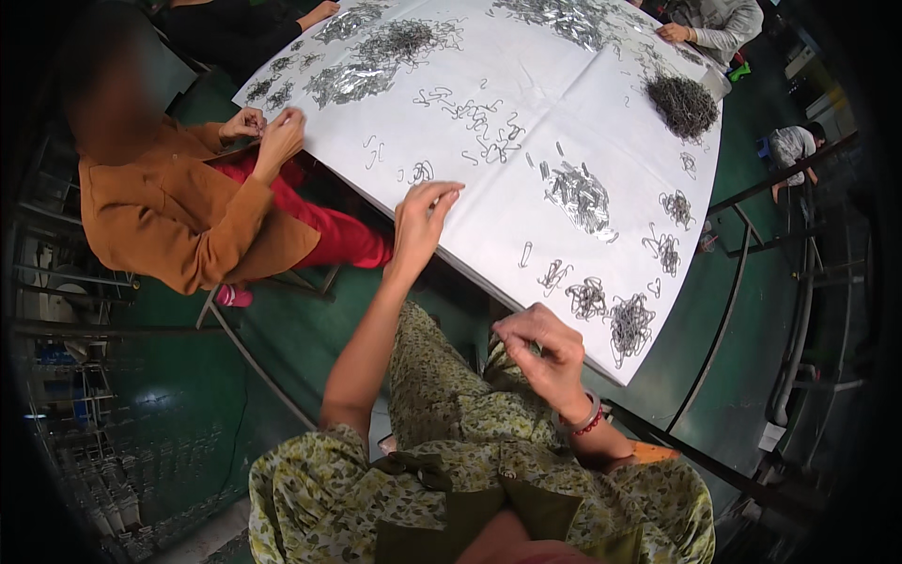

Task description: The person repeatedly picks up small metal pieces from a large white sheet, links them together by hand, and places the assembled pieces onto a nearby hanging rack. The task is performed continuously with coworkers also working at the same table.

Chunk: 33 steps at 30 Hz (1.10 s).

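Observation:
My left hand (422, 222) hovers over the near edge of the white table (395, 141), fingers stretched out to the right, with nothing visible in them. Just beyond it lies a small heap of S-shaped wire hooks (420, 172). More S-hooks (489, 122) are scattered farther off. My right hand (548, 352) is raised in front of the table edge, thumb and fingers pinched together; whatever they hold is too small or hidden to see. Several clumps of linked hooks (631, 324) lie beside it on the table. A pile of shiny flat metal pieces (580, 199) sits beyond.
At my left a co-worker in a brown jacket (169, 207) handles small parts at the table edge. Others work along the far side, one in a grey sleeve (728, 33). A large dark wire heap (681, 103) stands at the right rim. Metal rails (723, 310) run beside the table.

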{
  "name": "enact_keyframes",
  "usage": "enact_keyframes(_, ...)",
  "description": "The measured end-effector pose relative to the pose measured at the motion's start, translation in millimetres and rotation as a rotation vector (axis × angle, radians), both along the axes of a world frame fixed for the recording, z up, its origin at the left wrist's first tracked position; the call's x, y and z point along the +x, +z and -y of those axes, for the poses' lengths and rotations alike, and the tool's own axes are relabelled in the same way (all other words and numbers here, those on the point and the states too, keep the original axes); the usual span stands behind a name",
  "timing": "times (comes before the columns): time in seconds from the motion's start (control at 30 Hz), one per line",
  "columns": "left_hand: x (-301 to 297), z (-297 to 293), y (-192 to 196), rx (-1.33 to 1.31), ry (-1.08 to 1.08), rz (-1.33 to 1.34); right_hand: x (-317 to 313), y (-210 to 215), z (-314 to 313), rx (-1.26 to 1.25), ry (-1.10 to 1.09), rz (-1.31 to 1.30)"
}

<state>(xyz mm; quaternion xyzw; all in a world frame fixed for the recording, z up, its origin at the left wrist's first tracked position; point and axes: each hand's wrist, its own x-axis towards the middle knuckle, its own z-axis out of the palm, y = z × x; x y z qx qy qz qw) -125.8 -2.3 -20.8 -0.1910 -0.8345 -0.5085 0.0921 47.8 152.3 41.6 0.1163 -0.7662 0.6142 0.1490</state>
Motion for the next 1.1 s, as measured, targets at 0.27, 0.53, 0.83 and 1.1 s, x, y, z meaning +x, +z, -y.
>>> enact_keyframes(0.27,-106,-44,-57,-0.641,-0.041,-0.235,-5,-7,-8,-0.019,-0.007,0.078)
enact_keyframes(0.53,-23,-33,-16,-0.074,-0.141,0.177,-10,-18,-4,-0.03,-0.078,0.013)
enact_keyframes(0.83,123,-2,73,0.59,-0.375,0.318,2,-14,7,-0.069,-0.217,0.029)
enact_keyframes(1.1,135,-15,54,0.438,-0.238,0.153,8,-9,3,-0.037,-0.251,-0.069)
